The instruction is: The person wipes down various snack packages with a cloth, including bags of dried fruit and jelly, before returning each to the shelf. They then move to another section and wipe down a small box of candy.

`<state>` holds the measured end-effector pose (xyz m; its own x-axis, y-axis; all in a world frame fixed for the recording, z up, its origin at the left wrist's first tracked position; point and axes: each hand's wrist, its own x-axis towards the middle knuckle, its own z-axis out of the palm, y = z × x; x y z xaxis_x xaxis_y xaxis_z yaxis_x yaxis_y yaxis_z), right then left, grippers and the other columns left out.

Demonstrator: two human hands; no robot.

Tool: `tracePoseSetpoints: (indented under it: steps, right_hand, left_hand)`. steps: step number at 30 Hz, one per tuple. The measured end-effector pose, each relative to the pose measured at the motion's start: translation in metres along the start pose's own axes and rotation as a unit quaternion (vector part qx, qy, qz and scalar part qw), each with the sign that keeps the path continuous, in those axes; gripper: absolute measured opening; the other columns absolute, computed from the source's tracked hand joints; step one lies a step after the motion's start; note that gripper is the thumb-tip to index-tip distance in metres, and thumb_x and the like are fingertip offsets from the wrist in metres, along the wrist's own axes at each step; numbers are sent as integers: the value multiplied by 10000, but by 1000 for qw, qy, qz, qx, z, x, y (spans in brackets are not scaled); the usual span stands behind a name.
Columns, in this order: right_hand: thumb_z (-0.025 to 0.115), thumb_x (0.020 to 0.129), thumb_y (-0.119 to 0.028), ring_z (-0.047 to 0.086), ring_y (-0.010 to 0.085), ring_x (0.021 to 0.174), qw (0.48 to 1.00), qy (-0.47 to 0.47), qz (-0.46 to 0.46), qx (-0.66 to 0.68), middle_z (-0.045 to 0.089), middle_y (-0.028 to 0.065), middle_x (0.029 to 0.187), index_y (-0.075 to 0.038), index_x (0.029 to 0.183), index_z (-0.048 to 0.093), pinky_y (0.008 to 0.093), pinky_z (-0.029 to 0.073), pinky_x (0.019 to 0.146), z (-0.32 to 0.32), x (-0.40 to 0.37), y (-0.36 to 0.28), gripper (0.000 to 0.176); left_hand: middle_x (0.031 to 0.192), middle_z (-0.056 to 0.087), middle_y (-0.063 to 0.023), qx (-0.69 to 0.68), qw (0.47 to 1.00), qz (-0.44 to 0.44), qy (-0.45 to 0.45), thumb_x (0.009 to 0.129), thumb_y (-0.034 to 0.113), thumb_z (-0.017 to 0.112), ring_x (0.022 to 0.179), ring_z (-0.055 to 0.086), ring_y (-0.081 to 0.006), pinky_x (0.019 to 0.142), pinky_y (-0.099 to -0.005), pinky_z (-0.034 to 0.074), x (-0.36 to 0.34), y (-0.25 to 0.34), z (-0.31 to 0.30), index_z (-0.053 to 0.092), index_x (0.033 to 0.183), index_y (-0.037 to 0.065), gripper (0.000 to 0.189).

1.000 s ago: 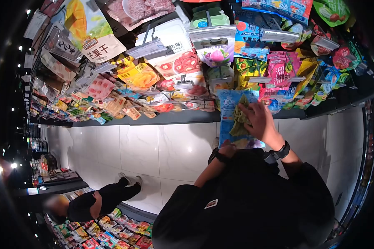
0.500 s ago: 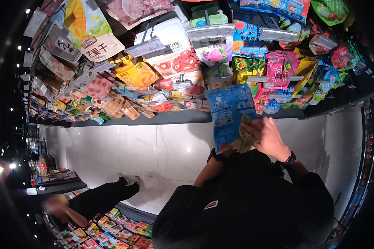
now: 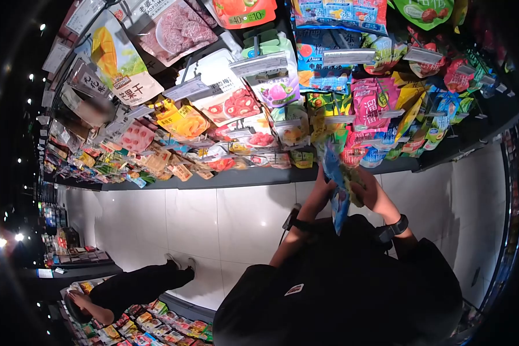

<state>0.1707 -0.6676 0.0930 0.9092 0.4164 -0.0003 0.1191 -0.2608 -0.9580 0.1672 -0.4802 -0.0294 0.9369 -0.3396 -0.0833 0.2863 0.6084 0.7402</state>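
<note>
A blue snack bag [image 3: 337, 199] is turned nearly edge-on in front of my body. My left hand [image 3: 322, 185] is closed on its left side, with the fingers partly hidden behind the bag. On the other side, my right hand [image 3: 370, 185] is closed on a crumpled green cloth [image 3: 353, 183], which sits against or very near the bag. Motion blurs the cloth and the fingertips. Just beyond my hands, pink snack bags [image 3: 376, 104] hang on the rack.
A long display rack with hanging snack bags and price tags [image 3: 349, 56] spans the far side. Its dark base edge [image 3: 242, 180] runs above the pale tiled floor [image 3: 193, 216]. Another person [image 3: 138, 282] stands at lower left beside a shelf of colourful packets [image 3: 170, 323].
The blue bag has turned from facing me to edge-on. My left hand has come into view beside it. My view has shifted slightly, and the other person's arm has moved.
</note>
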Motion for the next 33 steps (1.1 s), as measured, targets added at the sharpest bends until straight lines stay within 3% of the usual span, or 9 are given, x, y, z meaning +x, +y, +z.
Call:
tracePoseSetpoints:
  steps: [2,5,7,10,12,16,22,25,33]
  right_hand:
    - [710,874,-150,613,197,1045,986,-28,45,161,624,152,1120,29,1131,603,345,478,911,-18,-10,5,331]
    - [737,870,-171,624,158,1005,996,17,38,82,676,111,1088,42,1137,611,331,505,899,-34,-15,9,364]
    - [735,877,-164,641,158,961,998,43,37,11,692,89,1046,48,1147,612,324,519,873,-41,-18,22,364]
    - [724,875,-100,680,159,873,975,86,101,178,713,81,975,52,1137,624,299,547,806,-57,-21,50,319]
    - [708,871,-48,703,167,845,948,81,122,281,719,87,987,47,1130,636,283,565,769,-64,-26,53,285]
    - [679,863,-15,700,184,931,913,55,154,373,705,98,1046,29,1178,620,299,560,827,-74,-31,57,324]
    - [654,885,-24,673,186,995,953,49,121,275,682,95,1117,17,1228,588,317,536,887,-88,-18,77,352]
    - [647,917,-64,659,176,1000,940,100,93,314,678,81,1120,8,1231,592,310,518,901,-90,-5,62,327]
    - [656,966,-195,616,106,950,909,222,106,337,662,30,1086,-4,1206,616,262,474,837,-75,17,37,309]
  left_hand:
    - [1436,423,-135,126,985,44,105,718,343,872,1312,458,-253,1084,-392,408,11,7,18,182,1546,65,1113]
    - [1388,487,-164,301,933,103,170,713,272,887,1225,544,-252,1047,-383,442,23,8,29,179,1545,64,1112]
    - [1350,516,-146,247,951,98,161,724,254,877,1188,565,-237,970,-356,481,23,6,31,220,1528,51,1058]
    - [1273,575,-112,135,975,87,154,746,220,857,1112,609,-208,814,-302,559,13,10,30,303,1495,25,952]
    - [1274,581,-85,35,995,-60,67,754,208,851,1127,602,-192,820,-288,553,-1,18,32,375,1454,16,868]
    - [1314,587,-73,42,999,-2,18,756,187,851,1192,596,-202,968,-350,520,-4,8,44,359,1447,27,864]
    - [966,701,-29,173,977,-37,120,800,109,807,870,680,-140,769,-294,556,14,57,81,635,1131,25,382]
    - [885,694,-18,242,951,63,181,829,182,798,753,645,-103,646,-268,522,32,70,84,644,991,33,269]
    - [880,701,-40,349,883,213,230,839,212,803,787,624,-109,726,-288,509,104,136,85,654,995,1,302]
